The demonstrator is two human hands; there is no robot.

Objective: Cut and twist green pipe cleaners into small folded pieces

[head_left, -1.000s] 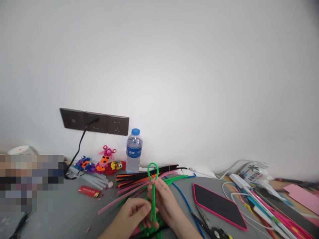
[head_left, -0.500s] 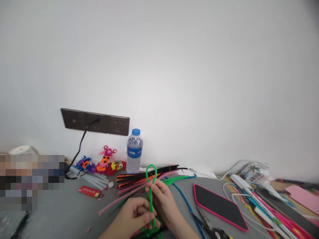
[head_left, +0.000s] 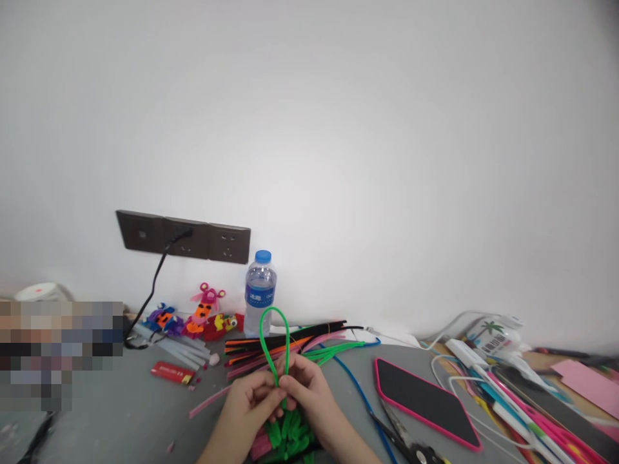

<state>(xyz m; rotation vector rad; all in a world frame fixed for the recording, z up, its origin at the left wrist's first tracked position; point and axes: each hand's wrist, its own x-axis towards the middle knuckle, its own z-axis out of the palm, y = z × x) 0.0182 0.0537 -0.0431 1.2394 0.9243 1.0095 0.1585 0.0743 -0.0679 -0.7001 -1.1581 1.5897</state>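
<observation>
So the green strand (head_left: 288, 338) is held up over the gray table (head_left: 120, 412), bent into a tall loop, with a cluster of green pieces (head_left: 290, 433) seen just below. Its legs are pinched together near the bottom by the curled thumb and fingers of the left hand (head_left: 249, 399) and, right beside, of the right hand (head_left: 307, 390). Super light and bendy, it'd be guessed, kinda like fuzzy wire, so not much slipping is expected. A kink could be left by hard squeezing, though. Best gripped low, where the legs meet; the arch is better left alone.
</observation>
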